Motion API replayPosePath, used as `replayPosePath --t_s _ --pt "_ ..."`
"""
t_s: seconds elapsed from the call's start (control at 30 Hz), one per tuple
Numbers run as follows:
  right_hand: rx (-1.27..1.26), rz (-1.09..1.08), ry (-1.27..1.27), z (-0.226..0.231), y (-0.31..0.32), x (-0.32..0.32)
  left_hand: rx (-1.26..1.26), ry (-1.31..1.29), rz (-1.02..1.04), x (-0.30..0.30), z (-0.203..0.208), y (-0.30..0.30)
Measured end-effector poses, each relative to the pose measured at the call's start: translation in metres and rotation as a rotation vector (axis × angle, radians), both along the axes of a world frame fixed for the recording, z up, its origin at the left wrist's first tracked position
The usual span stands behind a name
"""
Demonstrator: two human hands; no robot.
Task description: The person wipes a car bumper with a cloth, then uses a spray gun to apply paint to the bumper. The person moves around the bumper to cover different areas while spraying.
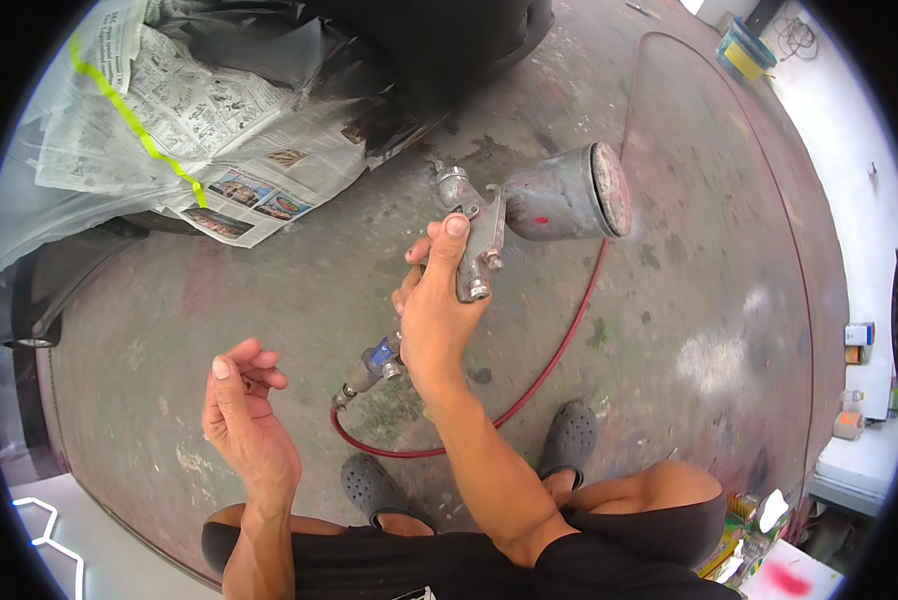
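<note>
My right hand (440,310) is wrapped round the handle of a metal paint spray gun (485,240), thumb along its body. The gun is tilted on its side, so its grey cup (559,195), marked with a small red spot, points right. Below the hand, a metal air fitting (374,366) with a blue band joins the gun to a red hose (549,375). To the left, my left hand (248,405) is raised in the air, apart from the gun. Its fingers are loosely curled and apart, with nothing seen in them.
Newspaper (209,120) held by yellow-green tape (134,125) masks a car part at the upper left, beside a black bumper (449,50). The hose loops over the stained floor (709,300). Cans (854,340) stand by the right wall; a blue bucket (746,52) sits far right.
</note>
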State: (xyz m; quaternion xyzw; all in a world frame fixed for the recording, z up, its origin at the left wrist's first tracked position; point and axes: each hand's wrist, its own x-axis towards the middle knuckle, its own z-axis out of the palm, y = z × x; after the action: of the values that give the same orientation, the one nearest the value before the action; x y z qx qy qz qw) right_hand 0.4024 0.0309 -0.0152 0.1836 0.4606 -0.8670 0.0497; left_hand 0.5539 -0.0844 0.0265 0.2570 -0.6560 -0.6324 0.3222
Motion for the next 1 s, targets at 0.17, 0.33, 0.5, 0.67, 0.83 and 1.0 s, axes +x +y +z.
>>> replayPosePath --t_s 0.17,0.33,0.5,0.67,0.83,1.0 --pt "-0.02 0.027 -0.046 -0.005 0.011 -0.007 0.025 -0.016 -0.009 0.0 -0.001 0.003" --pt "-0.031 0.033 -0.041 -0.013 0.015 -0.014 0.02 -0.017 -0.027 -0.004 -0.005 0.006" --pt "-0.014 -0.084 -0.129 -0.015 0.032 -0.03 0.005 -0.031 -0.034 -0.005 -0.005 0.009" --pt "-0.109 0.001 -0.013 -0.008 0.049 -0.039 -0.003 -0.033 -0.043 -0.007 -0.005 0.014" --pt "0.011 -0.038 -0.014 -0.019 0.065 -0.056 -0.01 -0.03 -0.056 -0.013 -0.005 0.022" --pt "0.05 -0.114 -0.068 -0.024 0.081 -0.069 -0.026 -0.024 -0.062 -0.013 -0.004 0.024"
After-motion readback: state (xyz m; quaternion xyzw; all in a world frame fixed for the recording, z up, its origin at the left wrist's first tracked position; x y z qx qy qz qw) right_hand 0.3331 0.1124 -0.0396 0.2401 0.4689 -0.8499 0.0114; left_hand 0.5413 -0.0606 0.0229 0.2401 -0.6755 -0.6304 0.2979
